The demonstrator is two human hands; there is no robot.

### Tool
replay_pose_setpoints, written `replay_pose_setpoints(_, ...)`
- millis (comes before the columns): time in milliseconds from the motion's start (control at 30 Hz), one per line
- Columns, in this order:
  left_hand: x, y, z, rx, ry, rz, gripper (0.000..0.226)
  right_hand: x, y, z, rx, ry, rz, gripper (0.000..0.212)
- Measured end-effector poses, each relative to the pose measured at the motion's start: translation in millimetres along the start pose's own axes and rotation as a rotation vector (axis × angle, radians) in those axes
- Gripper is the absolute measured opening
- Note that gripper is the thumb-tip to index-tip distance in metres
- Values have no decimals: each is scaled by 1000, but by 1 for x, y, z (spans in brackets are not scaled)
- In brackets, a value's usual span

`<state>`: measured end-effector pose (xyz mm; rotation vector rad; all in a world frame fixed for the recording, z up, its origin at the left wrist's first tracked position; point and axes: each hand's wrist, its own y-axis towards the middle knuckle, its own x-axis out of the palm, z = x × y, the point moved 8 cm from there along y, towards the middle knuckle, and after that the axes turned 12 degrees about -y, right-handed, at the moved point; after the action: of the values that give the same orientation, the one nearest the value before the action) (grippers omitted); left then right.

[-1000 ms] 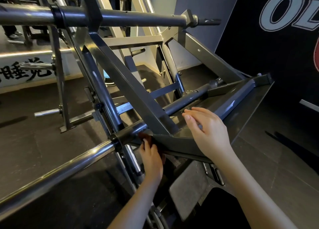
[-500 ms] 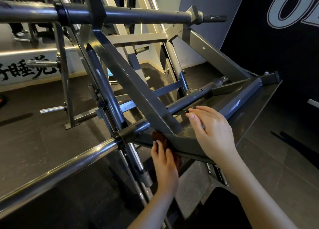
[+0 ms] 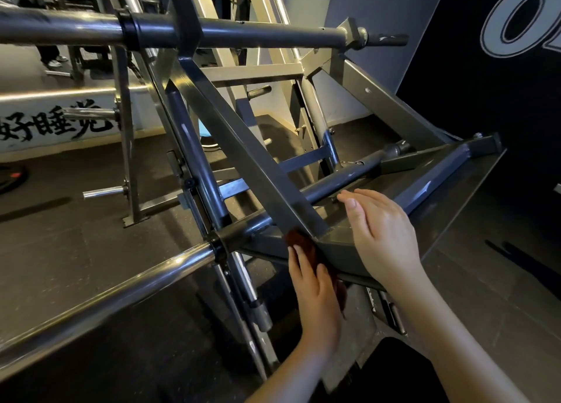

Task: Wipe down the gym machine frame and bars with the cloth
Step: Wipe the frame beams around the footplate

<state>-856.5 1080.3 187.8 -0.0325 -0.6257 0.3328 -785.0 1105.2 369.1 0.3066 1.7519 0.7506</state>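
Nearest the camera, the left hand (image 3: 315,296) lies with straight fingers flat over the dark reddish-brown cloth (image 3: 299,238). Its grip is spread, not curled, and it presses the fabric against the near corner of the grey painted steel platform (image 3: 343,250). This looks like the way to rub a welded joint, where dirt likely collects. The cloth shows above the fingertips and hangs out below the palm, so it sits right at the foot of the flat grey diagonal steel brace (image 3: 243,147).

Just beside it, the right hand (image 3: 382,235) rests palm-down across the platform's near lip. Its grip is loose and flat and it holds nothing. It seems set there to steady the body, or the platform, against the push of the wiping.

The polished chrome bar (image 3: 115,290) runs out to the left from a black collar close to the cloth. It has not yet been reached by the cloth.

Further back, the dark blue-grey round tube (image 3: 340,184) runs behind the platform, and the thick dark upper crossbar (image 3: 258,33) spans above. Much frame appears left to clean.
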Motion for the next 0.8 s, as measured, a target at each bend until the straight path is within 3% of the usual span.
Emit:
replay_pose_setpoints(100,-11,25,-1,-6,-51,-30,62,-3,0,-1,17,-3,6,47)
replay_pose_setpoints(233,-34,58,-9,-135,-49,139,58,-1,-1,-1,24,4,-22,49)
replay_pose_setpoints(333,-7,24,-4,-100,-108,54,64,-2,0,1,49,31,-26,49)
replay_pose_setpoints(433,15,-10,6,53,31,-83,67,-1,-1,4,80,66,-37,47)
replay_pose_setpoints(567,4,14,11,44,23,-92,66,-2,-3,4,111,74,-43,58)
replay_pose_setpoints(700,-11,36,9,-36,-13,34,62,-5,-3,4,144,80,-41,59)
replay_pose_setpoints(800,5,8,11,27,66,-53,65,-5,-4,6,170,78,-50,57)
